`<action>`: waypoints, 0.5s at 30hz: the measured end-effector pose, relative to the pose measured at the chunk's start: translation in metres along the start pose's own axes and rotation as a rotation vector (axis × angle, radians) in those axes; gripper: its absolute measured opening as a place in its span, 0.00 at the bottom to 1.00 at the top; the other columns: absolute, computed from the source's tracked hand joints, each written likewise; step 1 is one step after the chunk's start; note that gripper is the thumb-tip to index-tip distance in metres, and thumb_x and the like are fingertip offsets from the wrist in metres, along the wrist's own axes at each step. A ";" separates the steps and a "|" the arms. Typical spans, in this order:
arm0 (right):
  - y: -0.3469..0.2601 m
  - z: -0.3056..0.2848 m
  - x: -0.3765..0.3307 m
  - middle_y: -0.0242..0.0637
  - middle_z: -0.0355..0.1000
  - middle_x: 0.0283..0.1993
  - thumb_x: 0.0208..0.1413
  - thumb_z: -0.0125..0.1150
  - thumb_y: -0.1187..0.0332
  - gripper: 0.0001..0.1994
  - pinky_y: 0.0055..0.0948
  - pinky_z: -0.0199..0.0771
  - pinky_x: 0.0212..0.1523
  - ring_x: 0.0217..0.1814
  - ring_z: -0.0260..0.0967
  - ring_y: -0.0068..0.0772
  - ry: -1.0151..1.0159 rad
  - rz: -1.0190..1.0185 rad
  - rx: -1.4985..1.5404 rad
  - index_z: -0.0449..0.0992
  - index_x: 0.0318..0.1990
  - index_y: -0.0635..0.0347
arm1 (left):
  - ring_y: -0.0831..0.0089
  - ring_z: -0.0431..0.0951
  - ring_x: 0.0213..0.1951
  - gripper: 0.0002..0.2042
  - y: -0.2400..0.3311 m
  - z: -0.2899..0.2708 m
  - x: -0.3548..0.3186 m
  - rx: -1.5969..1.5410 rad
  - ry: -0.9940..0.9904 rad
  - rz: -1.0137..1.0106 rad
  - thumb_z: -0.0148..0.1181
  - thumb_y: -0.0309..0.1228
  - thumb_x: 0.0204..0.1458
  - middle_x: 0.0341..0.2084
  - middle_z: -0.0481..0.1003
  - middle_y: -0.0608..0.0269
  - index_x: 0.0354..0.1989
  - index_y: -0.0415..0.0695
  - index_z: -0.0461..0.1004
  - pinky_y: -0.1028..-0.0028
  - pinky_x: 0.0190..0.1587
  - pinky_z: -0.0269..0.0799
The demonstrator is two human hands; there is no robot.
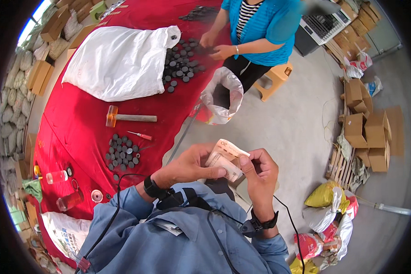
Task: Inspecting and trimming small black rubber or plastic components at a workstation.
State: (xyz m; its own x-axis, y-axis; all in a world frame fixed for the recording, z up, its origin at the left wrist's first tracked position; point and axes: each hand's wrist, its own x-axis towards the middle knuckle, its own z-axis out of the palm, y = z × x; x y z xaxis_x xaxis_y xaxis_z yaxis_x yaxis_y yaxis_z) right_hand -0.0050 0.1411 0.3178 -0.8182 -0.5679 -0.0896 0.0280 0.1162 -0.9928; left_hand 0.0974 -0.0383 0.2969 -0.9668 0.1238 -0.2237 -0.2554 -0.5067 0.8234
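Both my hands are raised in front of my body, holding folded brownish paper banknotes (226,160). My left hand (187,163) grips them from the left, its thumb lying across the lower fold. From the other side, my right hand (258,176) pinches their edge between thumb and fingers. Below my hands are my blue shirt and the grey floor. To the left, on a red-covered table (77,132), lie an orange-headed mallet (131,118), a small red screwdriver (141,135) and a cluster of dark round pieces (122,153).
A co-worker in a blue top (269,27) handles dark pieces at the table's far side, near a large white sack (118,64). An open bag (221,109) and an orange stool (275,81) stand beyond my hands. Cardboard boxes (370,132) and filled bags (329,219) line the right.
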 end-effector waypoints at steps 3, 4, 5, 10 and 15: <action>-0.002 -0.004 -0.002 0.22 0.69 0.28 0.61 0.64 0.68 0.08 0.15 0.61 0.29 0.28 0.61 0.09 0.042 0.164 0.252 0.72 0.35 0.61 | 0.77 0.74 0.51 0.28 -0.009 0.004 0.008 0.063 0.022 0.147 0.66 0.27 0.55 0.51 0.74 0.61 0.64 0.42 0.63 0.74 0.54 0.72; -0.001 -0.005 -0.001 0.22 0.69 0.28 0.61 0.64 0.68 0.08 0.15 0.61 0.29 0.28 0.61 0.09 0.061 0.161 0.254 0.72 0.35 0.61 | 0.76 0.74 0.51 0.29 -0.007 0.007 0.008 0.140 0.086 0.232 0.65 0.25 0.56 0.51 0.74 0.60 0.65 0.41 0.61 0.73 0.54 0.72; -0.001 -0.006 0.000 0.22 0.68 0.28 0.62 0.63 0.69 0.07 0.14 0.60 0.29 0.28 0.61 0.09 0.085 0.189 0.283 0.72 0.35 0.61 | 0.75 0.75 0.52 0.29 -0.005 0.008 0.009 0.216 0.150 0.320 0.64 0.24 0.56 0.50 0.74 0.58 0.65 0.40 0.59 0.73 0.54 0.72; 0.013 -0.007 -0.002 0.21 0.68 0.29 0.63 0.61 0.68 0.07 0.14 0.60 0.30 0.30 0.62 0.10 0.089 0.124 0.168 0.72 0.37 0.61 | 0.75 0.76 0.49 0.26 0.003 0.009 0.018 0.128 0.179 0.202 0.62 0.23 0.57 0.46 0.76 0.57 0.63 0.39 0.60 0.73 0.51 0.74; 0.017 0.003 -0.008 0.24 0.71 0.33 0.62 0.61 0.71 0.06 0.17 0.67 0.37 0.36 0.66 0.11 0.041 0.116 0.356 0.73 0.41 0.63 | 0.80 0.77 0.41 0.14 -0.014 0.002 0.022 0.170 0.237 0.149 0.61 0.28 0.59 0.39 0.78 0.61 0.51 0.36 0.71 0.78 0.44 0.74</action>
State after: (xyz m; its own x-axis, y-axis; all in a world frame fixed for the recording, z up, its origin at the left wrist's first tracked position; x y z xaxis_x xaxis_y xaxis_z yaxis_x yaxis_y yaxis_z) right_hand 0.0036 0.1450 0.3015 -0.8199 -0.5336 -0.2074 0.3141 -0.1164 -0.9422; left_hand 0.0801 -0.0273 0.2814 -0.9691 -0.1536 -0.1930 -0.1287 -0.3526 0.9269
